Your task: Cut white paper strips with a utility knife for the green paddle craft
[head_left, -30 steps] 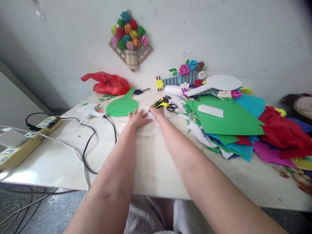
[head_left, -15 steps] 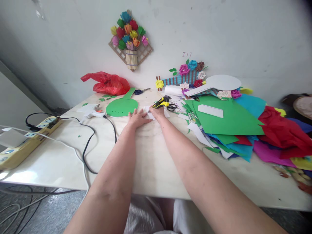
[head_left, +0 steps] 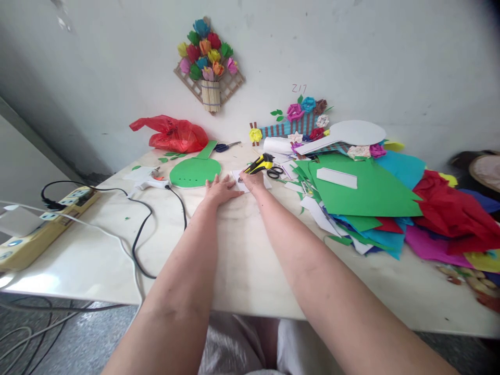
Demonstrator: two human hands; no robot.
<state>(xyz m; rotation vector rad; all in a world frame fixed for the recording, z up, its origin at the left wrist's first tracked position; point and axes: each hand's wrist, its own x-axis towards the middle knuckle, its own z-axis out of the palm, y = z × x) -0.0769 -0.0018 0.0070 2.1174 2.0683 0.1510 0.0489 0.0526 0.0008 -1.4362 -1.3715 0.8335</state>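
Note:
My right hand (head_left: pixel 253 180) is closed around a yellow and black utility knife (head_left: pixel 259 164), its front end down at a small white sheet (head_left: pixel 267 182) on the table. Fingers spread, my left hand (head_left: pixel 222 190) lies flat, its fingertips at the left edge of that sheet. Just left of it rests a green paddle-shaped cutout (head_left: pixel 195 172) with a row of small holes. A pair of black-handled scissors (head_left: pixel 275 172) lies right of the knife. The exact spot where the blade meets the sheet is too small to make out.
A white glue gun (head_left: pixel 152 182) with a black cord sits at left, near a yellow power strip (head_left: pixel 74 208). Coloured sheets (head_left: pixel 367 187) are heaped at right under a white paddle shape (head_left: pixel 357 132). A red plastic bag (head_left: pixel 177 136) and blue-handled scissors (head_left: pixel 222 147) are at the back.

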